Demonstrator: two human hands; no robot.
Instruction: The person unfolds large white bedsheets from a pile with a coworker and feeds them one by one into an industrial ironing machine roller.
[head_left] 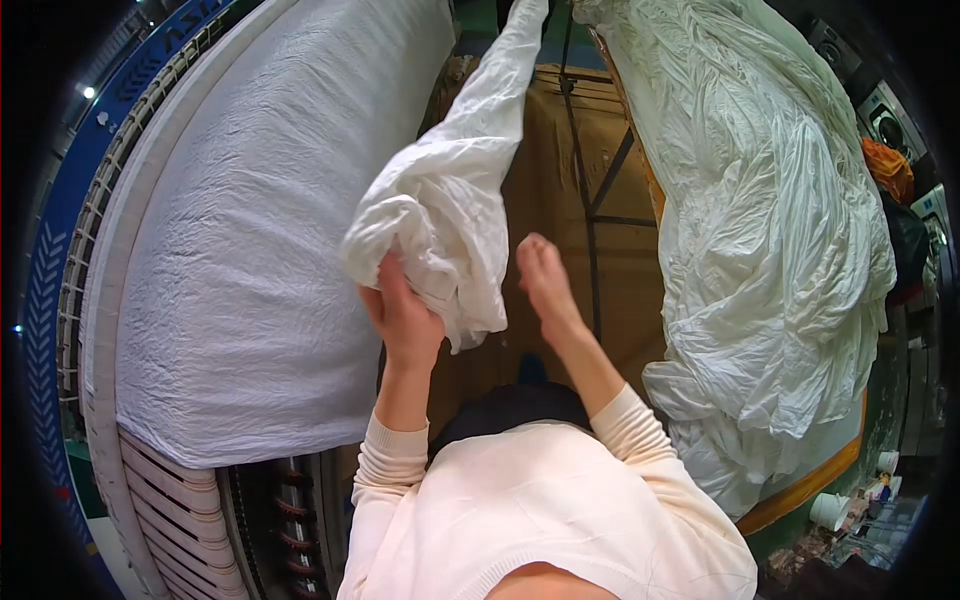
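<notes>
A long white cloth (465, 165) stretches from the top of the view down to my left hand (402, 310), bunched and twisted along its length. My left hand grips the cloth's near end at its lower left side, with loose folds hanging beside the fingers. My right hand (547, 280) is raised just right of the cloth, apart from it, its fingers curled together; whether anything small is in them cannot be made out.
To the left lies a machine bed covered in smooth white fabric (260, 240), with slatted belts (185, 510) at its near end. A table on the right carries a heap of white cloth (760, 220). Brown sheeting (545, 170) and dark metal bars lie between them. White cups (829, 511) stand lower right.
</notes>
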